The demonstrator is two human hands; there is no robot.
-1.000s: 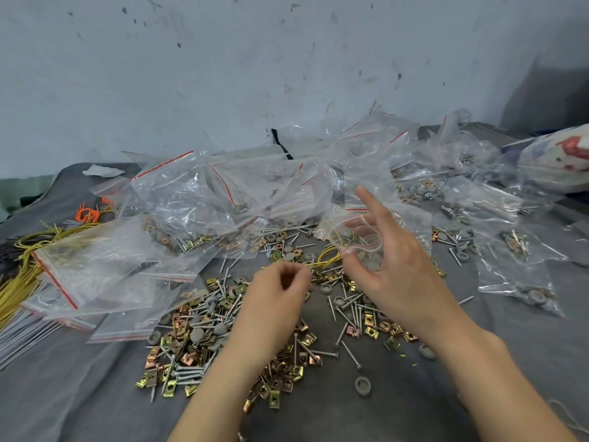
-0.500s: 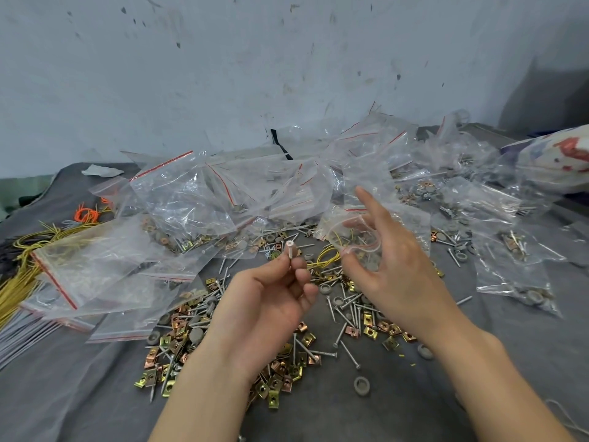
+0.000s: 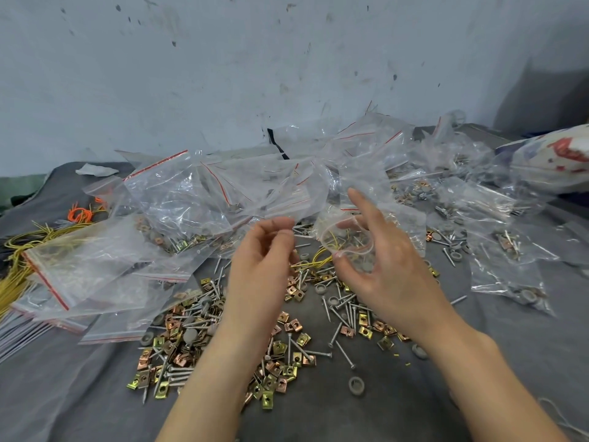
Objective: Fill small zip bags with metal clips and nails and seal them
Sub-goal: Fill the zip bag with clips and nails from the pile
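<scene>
Brass-coloured metal clips and nails lie scattered on a grey cloth, the nails pointing every way. Above them a person's left hand hovers, fingertips bunched, too blurred to tell whether they hold anything. Just beside it the right hand pinches a small zip bag by its rim, forefinger raised, the open mouth facing left. Beyond, red-striped clear bags pile up. A printed bag, cut off at right, bears red marks too blurred to read.
</scene>
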